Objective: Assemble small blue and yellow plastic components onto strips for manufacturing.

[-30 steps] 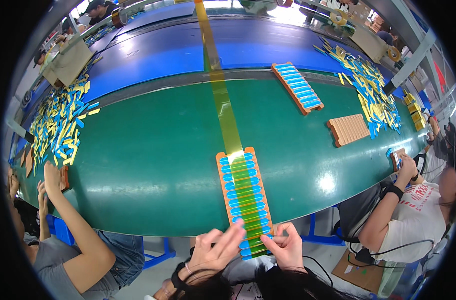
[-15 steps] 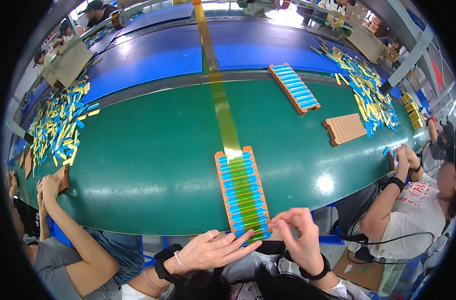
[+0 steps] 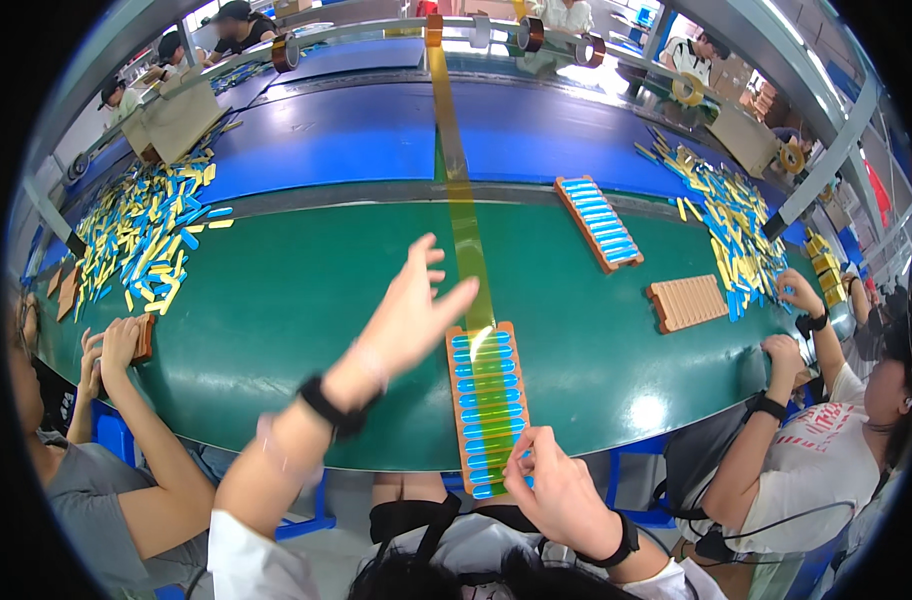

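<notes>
Spread wide, with thumb and fingers apart, the left hand (image 3: 408, 312) hovers at the centre of the frame, its thumb overlapping the yellow see-through tape (image 3: 467, 225); whether they touch cannot be told. Right hand (image 3: 561, 490), lower centre, has its fingertips drawn close together at the lower right edge of the orange tray (image 3: 457, 400); I cannot tell if they grip anything. This tray lies just below the frame's centre, its row of blue pieces (image 3: 467, 385) crossed lengthwise by the tape, which runs up to a roll (image 3: 434, 30) at the top. On the green tabletop (image 3: 306, 290), right of centre, lie a second filled tray (image 3: 580, 228) and a bare tray (image 3: 688, 303). Blue and yellow piles sit at upper left (image 3: 146, 240) and upper right (image 3: 744, 225).
</notes>
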Motion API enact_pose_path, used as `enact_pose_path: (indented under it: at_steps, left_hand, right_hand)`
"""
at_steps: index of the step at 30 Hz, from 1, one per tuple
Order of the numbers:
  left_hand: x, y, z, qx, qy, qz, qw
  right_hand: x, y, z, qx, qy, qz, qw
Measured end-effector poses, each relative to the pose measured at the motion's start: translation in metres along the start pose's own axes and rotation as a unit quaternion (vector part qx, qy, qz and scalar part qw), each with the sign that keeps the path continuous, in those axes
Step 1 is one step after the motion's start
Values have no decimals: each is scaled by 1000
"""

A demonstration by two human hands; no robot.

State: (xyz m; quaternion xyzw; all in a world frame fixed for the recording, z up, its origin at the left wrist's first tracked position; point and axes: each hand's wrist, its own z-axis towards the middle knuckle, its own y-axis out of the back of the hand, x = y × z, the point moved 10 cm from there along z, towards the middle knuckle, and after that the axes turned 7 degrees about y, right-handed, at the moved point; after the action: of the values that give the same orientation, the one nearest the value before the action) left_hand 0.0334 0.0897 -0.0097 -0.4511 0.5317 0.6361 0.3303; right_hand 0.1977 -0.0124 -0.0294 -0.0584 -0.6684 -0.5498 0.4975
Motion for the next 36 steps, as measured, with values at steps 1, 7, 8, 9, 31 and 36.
enact_pose_path:
  at_steps: [1, 7, 8, 9, 31, 36]
  left_hand:
    - [20, -2, 24, 8, 117, -87, 989]
    - [71, -35, 83, 125, 195, -296, 926]
    - [66, -27, 87, 94, 145, -240, 955]
    - [57, -23, 86, 65, 96, -184, 976]
    - [-75, 13, 45, 135, -126, -241, 953]
    - [-56, -20, 8, -165, -273, 688, 651]
  right_hand:
    - [2, 0, 1, 1, 8, -2, 1000]
    - [8, -12, 7, 54, -25, -24, 998]
    - [9, -13, 12, 62, -24, -24, 998]
    - [6, -13, 16, 63, -31, -23, 997]
    - [-9, 28, 89, 120, -40, 435, 891]
    - [-2, 93, 75, 2, 3, 557, 831]
